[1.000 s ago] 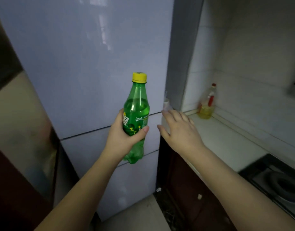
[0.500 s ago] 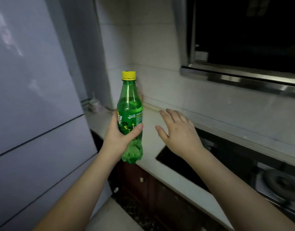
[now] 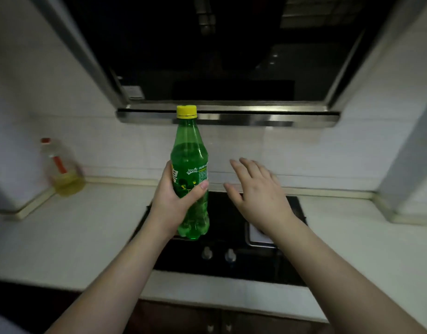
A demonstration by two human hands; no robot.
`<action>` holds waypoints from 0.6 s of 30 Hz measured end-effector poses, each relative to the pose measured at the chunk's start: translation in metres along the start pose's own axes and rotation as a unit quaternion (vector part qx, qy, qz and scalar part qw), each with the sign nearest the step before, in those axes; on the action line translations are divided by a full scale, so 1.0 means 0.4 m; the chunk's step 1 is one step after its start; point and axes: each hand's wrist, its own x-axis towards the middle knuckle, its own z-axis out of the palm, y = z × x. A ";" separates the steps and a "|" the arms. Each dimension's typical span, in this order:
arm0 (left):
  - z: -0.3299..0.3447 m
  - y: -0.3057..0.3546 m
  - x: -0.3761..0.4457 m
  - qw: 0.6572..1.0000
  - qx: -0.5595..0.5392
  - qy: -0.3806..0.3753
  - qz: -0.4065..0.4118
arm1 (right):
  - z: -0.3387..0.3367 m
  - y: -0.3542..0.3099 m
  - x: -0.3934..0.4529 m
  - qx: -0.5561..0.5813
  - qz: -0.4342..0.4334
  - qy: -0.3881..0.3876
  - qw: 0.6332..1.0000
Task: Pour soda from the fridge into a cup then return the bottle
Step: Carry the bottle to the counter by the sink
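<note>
Left hand (image 3: 175, 201) is wrapped around the lower body of a green soda bottle (image 3: 190, 169), thumb laid across the label, and the bottle is held upright in the air over the near left part of a black hob (image 3: 231, 266). Its yellow cap (image 3: 186, 111) is screwed on, seen against the steel lip of an extractor hood (image 3: 231, 119). Soda is seen filling the bottle to about its shoulder. Right hand (image 3: 258, 196) is held just beside the bottle, palm down, fingers straight and spread, nothing grasped, apart from the bottle and raised above the hob. Two knobs (image 3: 218, 253) are seen at the hob's front edge. A pale worktop (image 3: 82, 235) is set around the hob, and a bottle of yellow oil (image 3: 60, 168) with a red cap is stood in its far left corner against the tiled wall (image 3: 304, 155).
</note>
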 end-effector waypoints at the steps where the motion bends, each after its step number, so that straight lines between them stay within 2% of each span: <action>1: 0.041 -0.005 0.015 1.000 -0.013 -0.021 -0.002 | -0.012 0.036 -0.009 -0.009 0.019 0.005 1.000; 9: 0.354 -0.063 0.094 0.977 -0.096 -0.191 0.001 | -0.085 0.278 -0.100 -0.095 0.177 0.031 0.979; 18: 0.655 -0.087 0.112 0.917 -0.180 -0.357 -0.015 | -0.182 0.450 -0.267 -0.199 0.329 0.059 0.921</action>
